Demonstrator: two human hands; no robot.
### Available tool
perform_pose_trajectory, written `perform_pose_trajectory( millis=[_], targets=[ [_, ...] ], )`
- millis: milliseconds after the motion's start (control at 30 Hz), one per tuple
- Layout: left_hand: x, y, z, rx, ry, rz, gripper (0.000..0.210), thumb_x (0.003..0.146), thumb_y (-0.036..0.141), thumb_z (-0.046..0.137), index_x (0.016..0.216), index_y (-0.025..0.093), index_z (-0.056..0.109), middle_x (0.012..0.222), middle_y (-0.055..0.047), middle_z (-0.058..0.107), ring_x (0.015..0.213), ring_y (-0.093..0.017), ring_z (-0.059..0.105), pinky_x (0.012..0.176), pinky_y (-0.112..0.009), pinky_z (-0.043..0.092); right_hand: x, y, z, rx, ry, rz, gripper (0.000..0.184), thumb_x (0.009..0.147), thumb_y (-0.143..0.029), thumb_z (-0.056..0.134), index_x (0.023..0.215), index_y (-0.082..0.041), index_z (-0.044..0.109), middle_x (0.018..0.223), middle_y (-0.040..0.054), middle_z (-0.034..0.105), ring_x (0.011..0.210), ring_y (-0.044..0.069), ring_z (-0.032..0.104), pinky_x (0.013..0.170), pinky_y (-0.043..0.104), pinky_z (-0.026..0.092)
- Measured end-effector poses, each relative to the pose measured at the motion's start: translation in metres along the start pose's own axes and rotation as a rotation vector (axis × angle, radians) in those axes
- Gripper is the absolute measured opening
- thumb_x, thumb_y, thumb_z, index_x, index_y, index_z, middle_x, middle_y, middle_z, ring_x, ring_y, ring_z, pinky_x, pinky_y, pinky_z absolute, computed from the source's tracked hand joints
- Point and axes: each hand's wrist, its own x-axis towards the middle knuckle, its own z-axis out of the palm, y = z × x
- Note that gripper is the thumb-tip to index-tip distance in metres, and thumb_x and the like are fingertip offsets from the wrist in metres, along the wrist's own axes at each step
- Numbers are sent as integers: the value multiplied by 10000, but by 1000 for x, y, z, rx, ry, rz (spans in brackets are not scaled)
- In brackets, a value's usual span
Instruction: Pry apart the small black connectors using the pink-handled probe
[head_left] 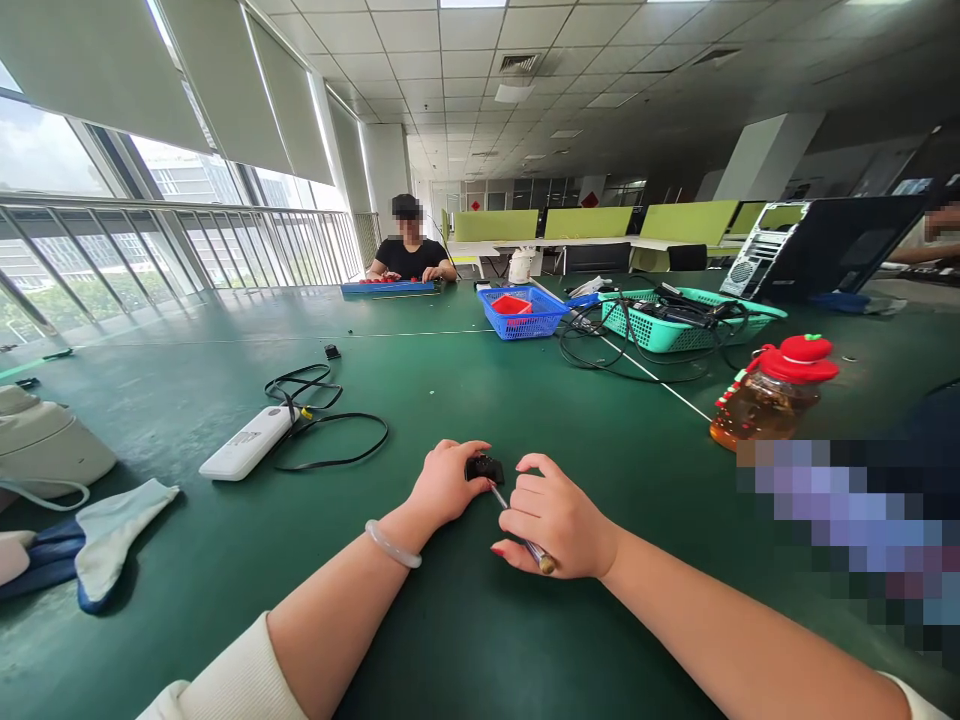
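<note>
"Where is the small black part point(487, 469)?"

"Straight ahead of me, between the thumb and index finger of my left grip point(447, 486), which pinches it. Whether it touches the green bench point(442, 395) I can't tell; my fingers cover some of it."

"And your right grip point(561, 522)?"

"Closed around a slim tool point(538, 553). Its tip points away from me at the part's near edge, touching or just short, I can't say which. The handle's end comes out below my curled fingers, toward me."

"How are your arms set?"

"Both reach forward, low over the bench, and angle inward so the grips nearly meet. A pale bracelet point(394, 546) circles my left wrist."

"What lies around you?"

"Ahead on the left, a white device point(247, 444) with a black cable point(315, 468) looped beside it; farther left, a blue and white cloth item point(112, 530). On my right, a jar with a red lid point(772, 400), well apart from my right grip. Beyond, a blue basket point(525, 326) with something red inside, and a green basket point(660, 336) heaped with black things, cords trailing over its side."

"Anyone there?"

"A co-worker in black point(409, 260) sits at the far end, behind a blue tray point(390, 289)."
</note>
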Motion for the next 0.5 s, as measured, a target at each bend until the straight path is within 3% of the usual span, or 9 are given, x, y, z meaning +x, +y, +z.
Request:
perform_pose_trajectory(
  millis=[267,500],
  targets=[
    [0,-4,3,54,40,39,334,727,277,747,1053,232,694,1048,-39,717,1108,-272,529,988,-424,420,2,1,-1,-99,-65,-6,244,898,-268,514,670,-212,584,597,-13,503,604,152,417,893,416,381],
    [0,-5,3,67,47,55,313,740,277,728,1047,228,697,1033,-37,721,1093,-274,532,963,-417,432,4,-4,0,-176,-176,-11,228,878,-244,527,663,-222,600,625,4,558,634,171,445,940,441,381]
  ],
)
